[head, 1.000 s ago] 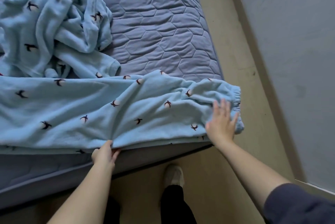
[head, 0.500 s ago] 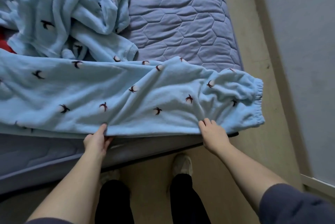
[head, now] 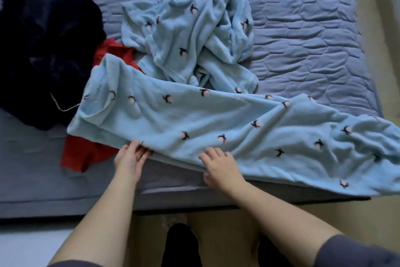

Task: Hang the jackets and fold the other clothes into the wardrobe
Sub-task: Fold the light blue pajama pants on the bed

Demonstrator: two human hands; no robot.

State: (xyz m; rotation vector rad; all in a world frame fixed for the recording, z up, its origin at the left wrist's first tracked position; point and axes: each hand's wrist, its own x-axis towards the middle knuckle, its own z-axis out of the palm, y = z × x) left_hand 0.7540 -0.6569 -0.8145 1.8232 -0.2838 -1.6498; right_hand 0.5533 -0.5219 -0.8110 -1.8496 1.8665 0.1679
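Light blue fleece pants (head: 216,124) printed with small dark birds lie lengthwise across the near part of the bed (head: 303,35). The waist end is to the left and the leg end runs right, hanging over the bed's near right edge.

The left hand (head: 132,157) is at the near hem of the pants toward the waist, its fingers fairly straight with the tips meeting the fabric edge. Whether its grip is closed on the cloth cannot be told. Just to the right, the right hand (head: 221,168) has its fingers curled on top of the pants and its thumb below the hem, so its grip is clamped on that near edge.

A matching blue top (head: 190,28) lies crumpled just beyond the pants, touching them. A red garment (head: 86,156) shows from under the waist end, both near and far of it. A dark pile (head: 43,46) of clothing sits at the far left, with a pale cord trailing from it toward the pants.

Below the bed edge are the tan floor (head: 227,234) and the person's dark trouser legs.
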